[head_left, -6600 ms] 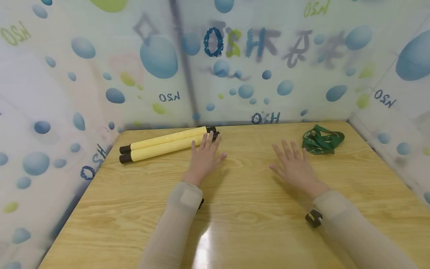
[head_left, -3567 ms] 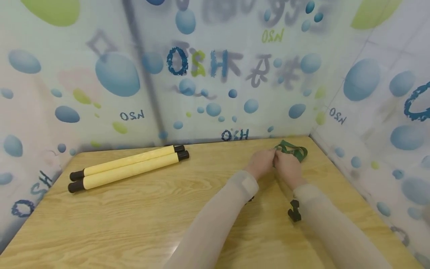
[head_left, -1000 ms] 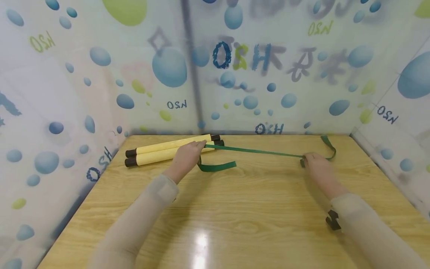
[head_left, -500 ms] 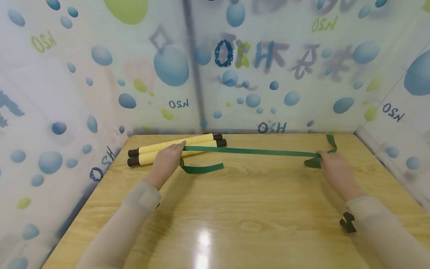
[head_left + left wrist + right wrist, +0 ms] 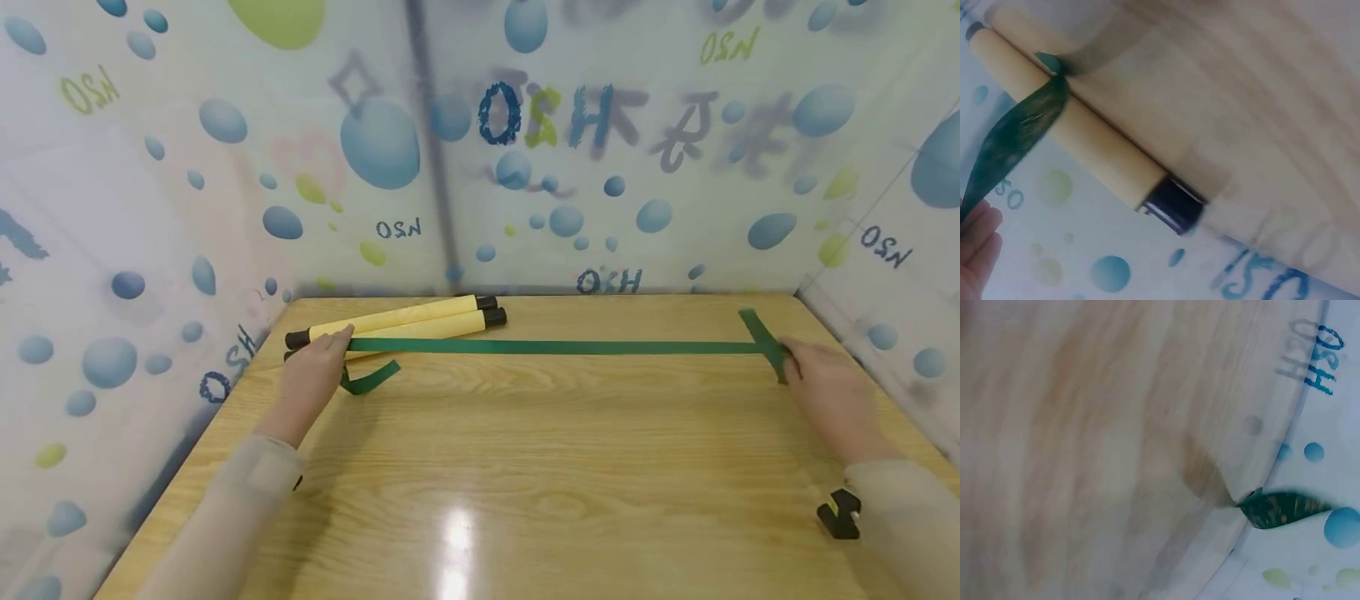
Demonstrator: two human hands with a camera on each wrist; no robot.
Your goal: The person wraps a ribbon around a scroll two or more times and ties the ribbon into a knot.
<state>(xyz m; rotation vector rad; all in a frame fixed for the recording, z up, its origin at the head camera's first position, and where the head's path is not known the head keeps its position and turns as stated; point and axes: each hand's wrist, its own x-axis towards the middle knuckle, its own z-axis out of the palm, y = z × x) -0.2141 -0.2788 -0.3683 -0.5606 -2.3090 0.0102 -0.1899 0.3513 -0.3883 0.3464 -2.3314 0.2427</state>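
A green ribbon (image 5: 555,347) is stretched nearly level across the head view, above the table. Its left part is pinched by my left hand (image 5: 311,383), and a short tail curls down beside that hand. My right hand (image 5: 832,400) grips the other end, where a loose tail sticks up to the left. Fingers (image 5: 982,247) of the left hand show at the edge of the left wrist view, with the ribbon tail (image 5: 1019,134) hanging past a yellow stick. In the right wrist view, a patterned ribbon tail (image 5: 1282,509) shows; the right hand is out of that frame.
Two yellow sticks with black ends (image 5: 397,317) lie side by side at the back left of the wooden table (image 5: 525,467), partly behind the left hand and ribbon. A wall (image 5: 465,167) printed with blue and green drops rises behind the table's back edge.
Both hands were flat over the table, then met at the bundled green ribbon at the back right. Since then they have moved apart, left and right, drawing the ribbon out straight.
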